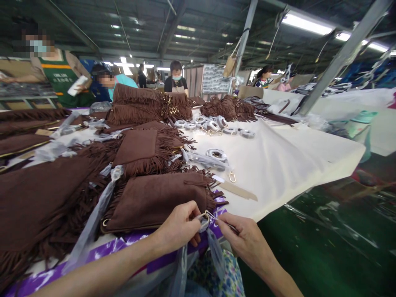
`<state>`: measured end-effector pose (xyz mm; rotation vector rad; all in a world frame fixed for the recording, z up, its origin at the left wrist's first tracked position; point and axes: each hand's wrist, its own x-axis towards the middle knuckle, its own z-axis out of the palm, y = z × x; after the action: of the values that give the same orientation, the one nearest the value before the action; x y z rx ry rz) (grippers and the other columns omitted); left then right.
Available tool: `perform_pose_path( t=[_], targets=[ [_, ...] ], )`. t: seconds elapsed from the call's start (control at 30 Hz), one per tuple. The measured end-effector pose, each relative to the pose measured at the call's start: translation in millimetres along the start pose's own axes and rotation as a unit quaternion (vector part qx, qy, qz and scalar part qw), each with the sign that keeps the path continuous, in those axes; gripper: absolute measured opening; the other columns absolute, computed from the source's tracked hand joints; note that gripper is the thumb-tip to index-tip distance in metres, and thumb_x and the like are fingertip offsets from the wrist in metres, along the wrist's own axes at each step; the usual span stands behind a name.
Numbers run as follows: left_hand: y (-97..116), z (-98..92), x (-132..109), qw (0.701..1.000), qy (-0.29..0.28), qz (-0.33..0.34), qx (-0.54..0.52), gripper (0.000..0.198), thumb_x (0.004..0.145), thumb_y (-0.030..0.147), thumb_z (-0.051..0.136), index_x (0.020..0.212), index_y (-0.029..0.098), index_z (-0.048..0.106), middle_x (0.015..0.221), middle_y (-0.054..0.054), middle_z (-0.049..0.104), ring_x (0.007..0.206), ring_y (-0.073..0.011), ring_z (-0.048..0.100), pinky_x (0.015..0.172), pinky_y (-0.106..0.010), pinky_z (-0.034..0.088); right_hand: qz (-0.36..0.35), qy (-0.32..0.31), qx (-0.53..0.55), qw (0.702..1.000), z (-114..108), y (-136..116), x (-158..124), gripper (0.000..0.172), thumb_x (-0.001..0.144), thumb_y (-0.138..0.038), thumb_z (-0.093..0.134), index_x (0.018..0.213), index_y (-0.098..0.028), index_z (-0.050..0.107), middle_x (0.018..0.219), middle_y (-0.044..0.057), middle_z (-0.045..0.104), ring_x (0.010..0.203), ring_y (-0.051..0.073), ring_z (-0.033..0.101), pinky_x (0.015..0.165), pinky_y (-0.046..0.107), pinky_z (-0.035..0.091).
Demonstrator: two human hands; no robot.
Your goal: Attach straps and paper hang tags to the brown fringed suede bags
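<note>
Near the table's front edge, my left hand (182, 227) is closed on a metal ring (204, 218) with clear plastic wrap (215, 249) hanging below it. My right hand (243, 233) pinches a thin, pointed metal tool (213, 216), its tip at the ring. Just behind my hands lies a brown fringed bag (161, 196) with a small ring at its lower left corner. Purple plastic (154, 243) shows under the bag. A loose gold ring (232, 177) and a flat tan strip (238, 190) rest on the white table cover (278, 156).
More brown fringed pieces (43, 202) cover the left side. Plastic-wrapped coils (216, 154) lie mid-table, with stacked fringed bags (136, 103) behind. A slanted metal post (340, 62) stands at right. Other people (175, 82) are across the table.
</note>
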<state>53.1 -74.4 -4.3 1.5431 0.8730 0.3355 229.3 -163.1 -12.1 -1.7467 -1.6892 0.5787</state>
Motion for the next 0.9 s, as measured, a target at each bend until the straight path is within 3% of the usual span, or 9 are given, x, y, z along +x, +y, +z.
perform_pose_path(
  t=[0.5, 0.63, 0.73, 0.9],
  targets=[
    [2, 3.2, -1, 1.000, 0.007, -0.003, 0.008, 0.004, 0.080, 0.022, 0.049, 0.078, 0.019, 0.046, 0.052, 0.005, 0.055, 0.045, -0.0154, 0.060, 0.042, -0.022, 0.046, -0.023, -0.028, -0.083, 0.996, -11, -6, 12, 0.027, 0.086, -0.031, 0.041, 0.060, -0.022, 0.043, 0.056, -0.004, 0.040, 0.055, 0.015, 0.041, 0.055, 0.027, 0.023],
    [5, 3.2, -2, 0.999, 0.008, 0.019, 0.024, 0.013, 0.080, 0.022, 0.050, 0.092, 0.021, 0.043, 0.061, 0.006, 0.056, 0.046, -0.0150, 0.060, 0.042, -0.022, 0.045, -0.034, -0.025, -0.092, 0.995, -10, -9, 18, 0.025, 0.085, -0.030, 0.041, 0.062, -0.022, 0.047, 0.058, -0.004, 0.044, 0.057, 0.015, 0.044, 0.056, 0.027, 0.024],
    [10, 0.0, -4, 0.991, 0.019, 0.065, 0.113, 0.025, 0.078, 0.017, 0.050, 0.102, 0.020, 0.043, 0.064, 0.006, 0.057, 0.050, -0.0140, 0.059, 0.047, -0.021, 0.041, -0.039, -0.031, -0.104, 0.993, -6, -7, 23, 0.024, 0.084, -0.027, 0.042, 0.061, -0.022, 0.047, 0.058, -0.003, 0.047, 0.057, 0.015, 0.046, 0.057, 0.028, 0.025],
    [24, -5.3, -6, 0.937, 0.041, 0.126, 0.324, 0.043, 0.072, 0.011, 0.051, 0.114, 0.019, 0.049, 0.065, 0.002, 0.060, 0.064, -0.0191, 0.059, 0.055, -0.026, 0.032, -0.024, -0.020, -0.105, 0.994, -1, 3, 25, 0.027, 0.087, -0.029, 0.042, 0.063, -0.022, 0.053, 0.057, -0.003, 0.052, 0.057, 0.016, 0.050, 0.057, 0.027, 0.028]
  ],
)
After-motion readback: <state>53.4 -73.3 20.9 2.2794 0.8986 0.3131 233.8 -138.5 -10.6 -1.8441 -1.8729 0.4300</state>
